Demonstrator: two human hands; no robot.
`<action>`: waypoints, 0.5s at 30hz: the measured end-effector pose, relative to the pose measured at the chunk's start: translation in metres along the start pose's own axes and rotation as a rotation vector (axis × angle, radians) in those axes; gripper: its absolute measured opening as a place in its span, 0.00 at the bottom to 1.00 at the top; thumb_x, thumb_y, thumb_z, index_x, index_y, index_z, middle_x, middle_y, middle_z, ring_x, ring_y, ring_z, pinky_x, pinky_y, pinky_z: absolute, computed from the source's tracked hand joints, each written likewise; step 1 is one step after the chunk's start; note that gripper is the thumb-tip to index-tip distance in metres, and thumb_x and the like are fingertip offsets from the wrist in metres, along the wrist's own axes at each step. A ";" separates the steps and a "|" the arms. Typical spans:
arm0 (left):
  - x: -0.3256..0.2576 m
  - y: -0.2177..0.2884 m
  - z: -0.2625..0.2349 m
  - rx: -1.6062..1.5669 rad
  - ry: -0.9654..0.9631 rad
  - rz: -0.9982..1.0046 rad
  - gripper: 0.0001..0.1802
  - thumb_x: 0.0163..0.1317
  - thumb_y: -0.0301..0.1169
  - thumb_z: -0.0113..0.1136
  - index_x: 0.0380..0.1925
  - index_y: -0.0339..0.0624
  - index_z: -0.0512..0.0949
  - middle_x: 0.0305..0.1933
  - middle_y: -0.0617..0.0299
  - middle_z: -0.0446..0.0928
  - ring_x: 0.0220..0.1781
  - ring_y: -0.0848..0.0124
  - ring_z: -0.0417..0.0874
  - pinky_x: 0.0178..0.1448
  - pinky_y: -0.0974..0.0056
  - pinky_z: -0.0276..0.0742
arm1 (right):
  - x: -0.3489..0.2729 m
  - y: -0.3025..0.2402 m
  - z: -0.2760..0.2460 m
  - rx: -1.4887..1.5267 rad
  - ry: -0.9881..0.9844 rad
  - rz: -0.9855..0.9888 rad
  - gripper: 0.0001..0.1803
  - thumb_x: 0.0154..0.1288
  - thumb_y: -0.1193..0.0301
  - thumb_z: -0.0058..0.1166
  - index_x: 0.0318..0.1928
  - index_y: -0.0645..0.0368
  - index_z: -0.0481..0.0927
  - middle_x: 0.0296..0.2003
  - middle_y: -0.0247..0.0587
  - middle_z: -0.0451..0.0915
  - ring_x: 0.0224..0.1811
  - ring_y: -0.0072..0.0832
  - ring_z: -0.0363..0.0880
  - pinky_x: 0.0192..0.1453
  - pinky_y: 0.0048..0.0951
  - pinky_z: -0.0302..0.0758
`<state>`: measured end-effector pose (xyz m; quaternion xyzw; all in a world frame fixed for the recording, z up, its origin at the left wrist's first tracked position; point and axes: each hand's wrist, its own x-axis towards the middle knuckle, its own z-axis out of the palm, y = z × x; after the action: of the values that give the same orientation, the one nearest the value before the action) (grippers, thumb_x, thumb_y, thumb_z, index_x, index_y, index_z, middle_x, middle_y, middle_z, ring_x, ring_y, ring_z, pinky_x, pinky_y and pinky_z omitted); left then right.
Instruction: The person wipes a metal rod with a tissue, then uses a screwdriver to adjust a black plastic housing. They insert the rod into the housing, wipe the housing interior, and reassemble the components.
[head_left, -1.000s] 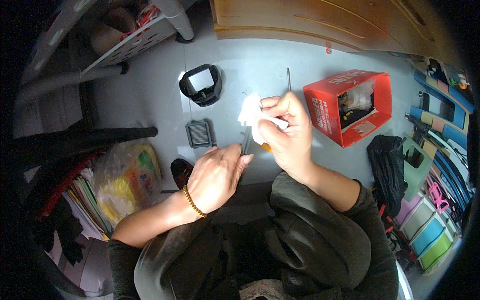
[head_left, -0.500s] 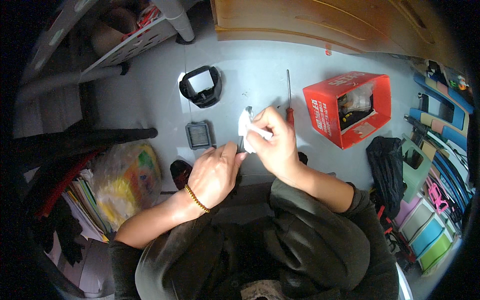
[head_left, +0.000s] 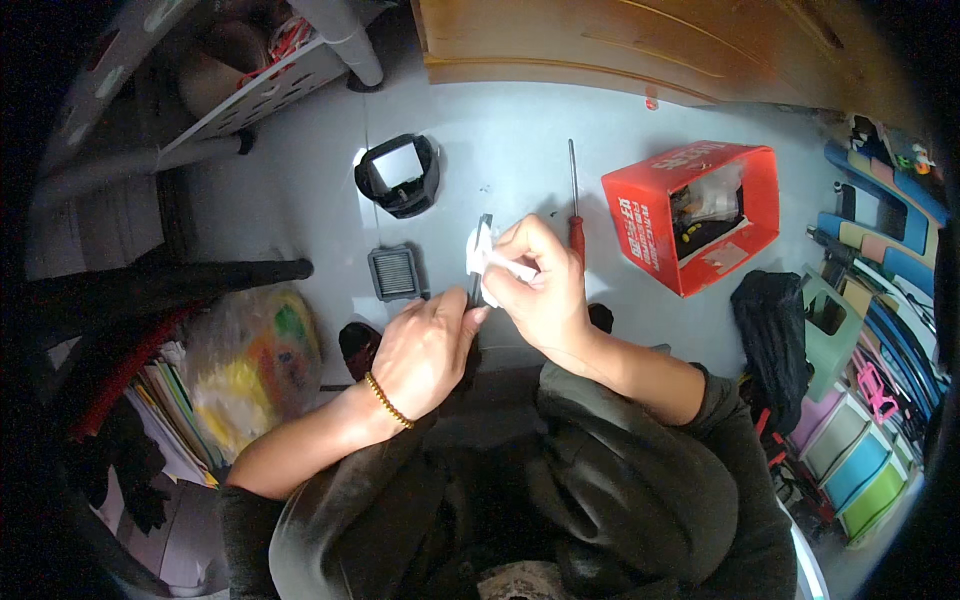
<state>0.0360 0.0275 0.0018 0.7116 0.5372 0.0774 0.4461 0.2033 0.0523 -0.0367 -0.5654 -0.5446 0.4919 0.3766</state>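
My left hand [head_left: 425,338], with a beaded bracelet at the wrist, is closed on the near end of a slim dark piece [head_left: 486,224]. Its kind is hard to make out, since fingers and tissue cover most of it. Pinched in my right hand [head_left: 545,290] is a crumpled white tissue [head_left: 480,250], wrapped about that piece. The dark far tip sticks out beyond the tissue. On the floor left of my hands lies a small rectangular pleated filter [head_left: 394,274] in a dark frame. Farther off stands a black rounded housing [head_left: 398,175] with a pale inside.
A red-handled screwdriver [head_left: 577,232] lies right of my hands, beside a red open box [head_left: 640,222] with things inside. A black bag [head_left: 767,325] and stacked coloured plastic items stand at right. At left sit a plastic bag [head_left: 255,365] and papers. A wooden cabinet [head_left: 620,45] bounds the far side.
My right hand and the tissue have shifted slightly left along the dark piece, whose tip shows a little differently. My left hand keeps its hold. The view has moved slightly.
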 end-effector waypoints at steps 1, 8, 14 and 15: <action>-0.002 0.000 0.002 -0.022 -0.015 -0.015 0.15 0.73 0.35 0.52 0.31 0.35 0.68 0.27 0.43 0.77 0.30 0.43 0.79 0.37 0.46 0.75 | 0.002 0.000 -0.001 0.048 0.009 0.041 0.10 0.59 0.82 0.59 0.31 0.61 0.69 0.24 0.36 0.77 0.26 0.19 0.77 0.29 0.24 0.73; -0.006 0.005 -0.015 -0.462 -0.208 -0.207 0.17 0.77 0.40 0.47 0.39 0.36 0.75 0.29 0.57 0.78 0.30 0.69 0.82 0.36 0.63 0.78 | 0.049 -0.014 -0.030 0.384 0.126 0.154 0.08 0.66 0.81 0.57 0.39 0.60 0.71 0.33 0.37 0.81 0.30 0.16 0.78 0.32 0.19 0.74; -0.013 0.012 -0.022 -0.676 -0.153 -0.146 0.19 0.77 0.40 0.48 0.34 0.35 0.74 0.26 0.56 0.76 0.27 0.68 0.81 0.33 0.63 0.76 | 0.031 -0.025 -0.048 0.342 0.034 0.283 0.08 0.70 0.77 0.56 0.46 0.61 0.72 0.38 0.39 0.82 0.35 0.19 0.81 0.38 0.20 0.77; -0.013 0.012 -0.023 -0.679 -0.154 -0.127 0.19 0.77 0.40 0.48 0.33 0.35 0.74 0.26 0.56 0.76 0.27 0.68 0.81 0.33 0.63 0.76 | 0.028 -0.025 -0.048 0.372 0.021 0.272 0.08 0.70 0.78 0.56 0.46 0.62 0.72 0.39 0.39 0.82 0.36 0.19 0.81 0.40 0.21 0.77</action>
<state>0.0258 0.0286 0.0290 0.4917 0.4890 0.1697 0.7003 0.2417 0.0883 -0.0051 -0.5596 -0.3593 0.6242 0.4100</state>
